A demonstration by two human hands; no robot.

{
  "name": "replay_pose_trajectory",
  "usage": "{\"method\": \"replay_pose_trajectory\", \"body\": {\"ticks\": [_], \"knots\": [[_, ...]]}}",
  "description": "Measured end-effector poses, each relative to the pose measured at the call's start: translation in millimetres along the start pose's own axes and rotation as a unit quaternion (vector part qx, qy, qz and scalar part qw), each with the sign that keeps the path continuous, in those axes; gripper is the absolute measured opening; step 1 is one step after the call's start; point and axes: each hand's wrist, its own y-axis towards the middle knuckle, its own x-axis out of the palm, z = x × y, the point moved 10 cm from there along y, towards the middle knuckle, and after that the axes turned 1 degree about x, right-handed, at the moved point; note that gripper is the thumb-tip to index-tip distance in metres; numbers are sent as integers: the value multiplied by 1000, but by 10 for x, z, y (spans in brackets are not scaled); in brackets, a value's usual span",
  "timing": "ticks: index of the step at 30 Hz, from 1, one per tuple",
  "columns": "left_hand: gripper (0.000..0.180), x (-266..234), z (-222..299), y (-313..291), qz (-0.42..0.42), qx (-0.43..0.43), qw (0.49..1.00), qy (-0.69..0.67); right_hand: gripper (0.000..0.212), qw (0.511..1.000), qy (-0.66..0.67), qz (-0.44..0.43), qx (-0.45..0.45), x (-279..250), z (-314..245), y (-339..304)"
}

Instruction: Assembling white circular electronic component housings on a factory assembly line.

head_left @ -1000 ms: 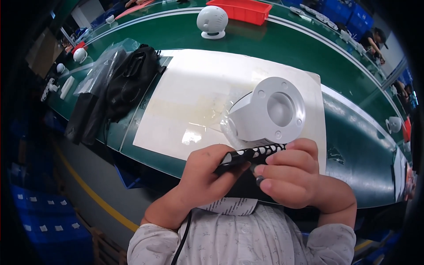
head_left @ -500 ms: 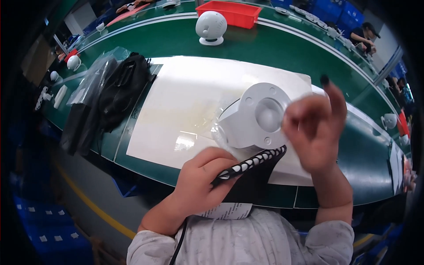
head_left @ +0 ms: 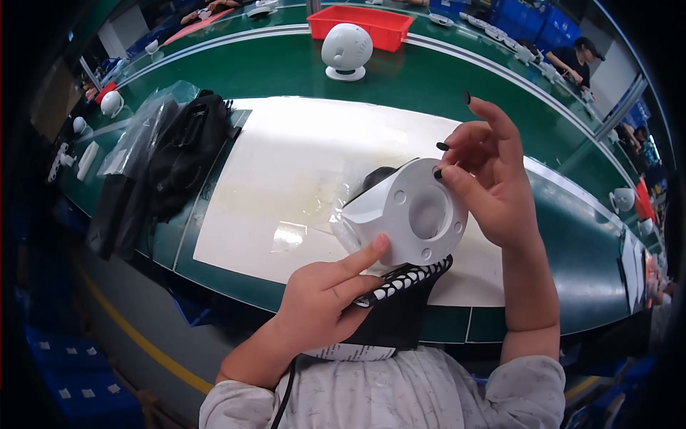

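A white rounded device (head_left: 379, 218) lies on the white board, its round base turned up towards me; the base has a central hollow and several small round spots around its rim. My left hand (head_left: 318, 297) is closed on a folded black sheet with rows of white round dots (head_left: 407, 280). Its thumb rests against the device's lower left side. My right hand (head_left: 493, 175) has its thumb tip pressed on the upper rim of the base, over one of the round spots. The other fingers stand apart above it. Clear plastic film lies under the device.
The white board (head_left: 250, 186) covers the middle of the green table. A black bag (head_left: 189, 154) and a plastic-wrapped black item (head_left: 132, 179) lie at left. Another white rounded device (head_left: 346, 50) stands at the back before a red bin (head_left: 393, 32). A co-worker (head_left: 575, 61) sits far right.
My right hand has come down onto the base's rim, and its thumb now touches it. My left thumb has moved onto the device. The device has tilted slightly.
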Motion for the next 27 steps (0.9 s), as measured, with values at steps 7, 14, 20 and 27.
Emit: {"method": "replay_pose_trajectory", "body": {"ticks": [7, 14, 20, 27], "knots": [[28, -4, 9, 1, 19, 10, 1000, -12, 57, 985, -150, 19, -78, 34, -243, -92], [28, -12, 3, -8, 21, 6, 1000, -17, 53, 920, -362, -128, -83, 443, -460, -225], [28, 2, 34, 10, 24, 17, 999, -29, 52, 983, -145, -41, -107, 324, -305, -119], [29, -11, 20, -13, 34, 21, 999, -24, 42, 936, -329, -80, -97, 504, -414, -147]]}}
